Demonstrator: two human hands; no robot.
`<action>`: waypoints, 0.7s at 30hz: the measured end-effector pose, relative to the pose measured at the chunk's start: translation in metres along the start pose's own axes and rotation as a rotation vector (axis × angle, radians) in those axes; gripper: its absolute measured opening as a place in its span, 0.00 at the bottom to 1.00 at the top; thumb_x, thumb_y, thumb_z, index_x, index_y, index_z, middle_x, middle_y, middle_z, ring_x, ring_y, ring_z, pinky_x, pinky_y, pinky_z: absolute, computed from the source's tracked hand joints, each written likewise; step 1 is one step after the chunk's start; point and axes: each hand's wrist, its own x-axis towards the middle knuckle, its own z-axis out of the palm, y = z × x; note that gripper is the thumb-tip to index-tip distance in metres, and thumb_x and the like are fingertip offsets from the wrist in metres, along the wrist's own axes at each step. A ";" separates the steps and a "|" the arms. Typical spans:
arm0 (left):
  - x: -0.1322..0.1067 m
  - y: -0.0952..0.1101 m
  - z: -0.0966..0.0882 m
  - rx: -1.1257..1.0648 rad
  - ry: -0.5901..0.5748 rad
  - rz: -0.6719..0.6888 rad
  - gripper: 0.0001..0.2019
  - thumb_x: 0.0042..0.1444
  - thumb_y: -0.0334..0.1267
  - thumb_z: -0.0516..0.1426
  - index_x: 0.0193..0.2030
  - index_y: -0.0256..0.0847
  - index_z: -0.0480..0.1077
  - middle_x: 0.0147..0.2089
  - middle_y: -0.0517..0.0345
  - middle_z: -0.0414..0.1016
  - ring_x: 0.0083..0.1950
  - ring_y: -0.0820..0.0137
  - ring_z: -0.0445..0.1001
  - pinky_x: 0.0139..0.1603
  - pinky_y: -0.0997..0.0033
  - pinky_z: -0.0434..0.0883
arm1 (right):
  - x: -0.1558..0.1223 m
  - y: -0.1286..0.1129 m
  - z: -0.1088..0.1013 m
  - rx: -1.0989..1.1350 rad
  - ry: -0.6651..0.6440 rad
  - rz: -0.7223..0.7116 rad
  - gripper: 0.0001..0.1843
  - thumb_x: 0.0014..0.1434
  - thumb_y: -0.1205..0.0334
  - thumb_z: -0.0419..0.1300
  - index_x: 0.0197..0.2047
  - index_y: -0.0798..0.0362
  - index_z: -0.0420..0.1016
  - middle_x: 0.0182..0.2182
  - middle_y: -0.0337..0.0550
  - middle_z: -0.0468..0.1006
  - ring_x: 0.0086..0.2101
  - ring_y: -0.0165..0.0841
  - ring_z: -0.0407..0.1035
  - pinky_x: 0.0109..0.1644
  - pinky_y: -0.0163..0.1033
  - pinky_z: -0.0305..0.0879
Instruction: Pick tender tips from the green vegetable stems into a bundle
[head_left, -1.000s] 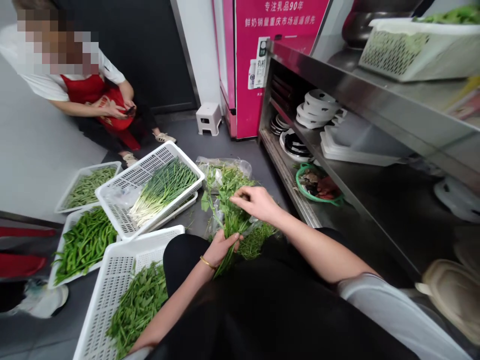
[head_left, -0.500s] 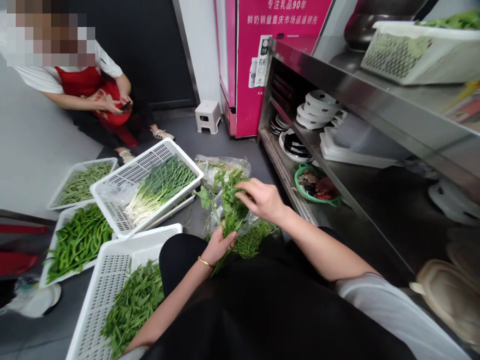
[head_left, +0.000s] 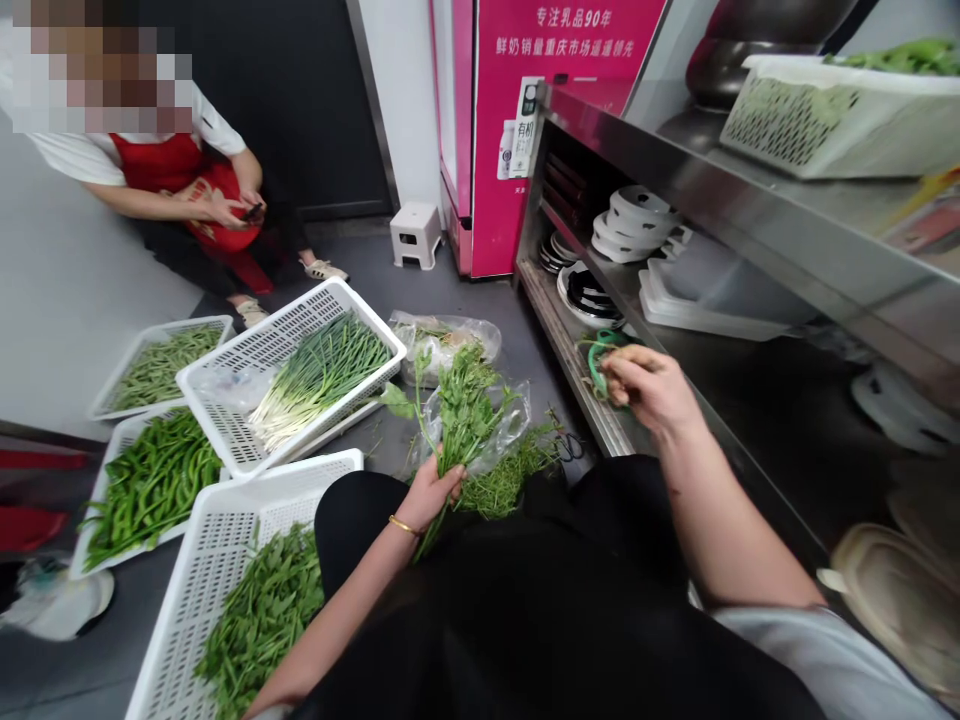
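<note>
My left hand (head_left: 429,492) is closed round the stems of a bunch of leafy greens (head_left: 463,414), held upright over my lap. My right hand (head_left: 647,386) is off to the right at the lower steel shelf (head_left: 592,400), fingers pinched together in front of a green bowl (head_left: 598,357); what they pinch is too small to name. A heap of green trimmings (head_left: 510,475) and a clear plastic bag (head_left: 504,425) lie on the floor between my hands. A white basket (head_left: 225,560) by my left knee holds picked leaves.
White baskets hold scallions (head_left: 319,370), green peppers (head_left: 150,480) and green beans (head_left: 161,362) on the floor at left. A person in a red apron (head_left: 187,185) squats at the back left. A small white stool (head_left: 415,235) and pink fridge (head_left: 525,130) stand behind. Plates (head_left: 637,215) fill the steel shelves.
My right hand has left the top of the bunch and swung right to the lower shelf by the green bowl. My left hand keeps hold of the bunch.
</note>
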 end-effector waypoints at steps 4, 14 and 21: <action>0.004 0.003 -0.002 -0.075 -0.013 -0.030 0.14 0.46 0.44 0.61 0.31 0.37 0.63 0.23 0.62 0.67 0.18 0.77 0.60 0.17 0.76 0.59 | -0.036 0.026 -0.003 -0.557 -0.488 0.070 0.13 0.51 0.52 0.60 0.25 0.54 0.73 0.16 0.38 0.70 0.16 0.27 0.63 0.21 0.34 0.60; 0.002 0.011 0.019 0.104 -0.055 0.037 0.16 0.49 0.45 0.59 0.38 0.38 0.62 0.26 0.62 0.66 0.18 0.78 0.60 0.17 0.76 0.59 | 0.003 -0.028 0.126 -0.675 -0.414 -0.339 0.11 0.58 0.62 0.54 0.37 0.54 0.76 0.34 0.43 0.79 0.34 0.31 0.72 0.39 0.34 0.63; -0.007 0.005 0.007 0.255 -0.093 0.101 0.21 0.53 0.45 0.55 0.52 0.37 0.61 0.23 0.64 0.64 0.18 0.76 0.60 0.20 0.74 0.61 | -0.006 -0.004 0.120 -0.573 -0.428 -0.265 0.10 0.57 0.62 0.54 0.35 0.54 0.77 0.29 0.40 0.79 0.28 0.28 0.72 0.34 0.31 0.63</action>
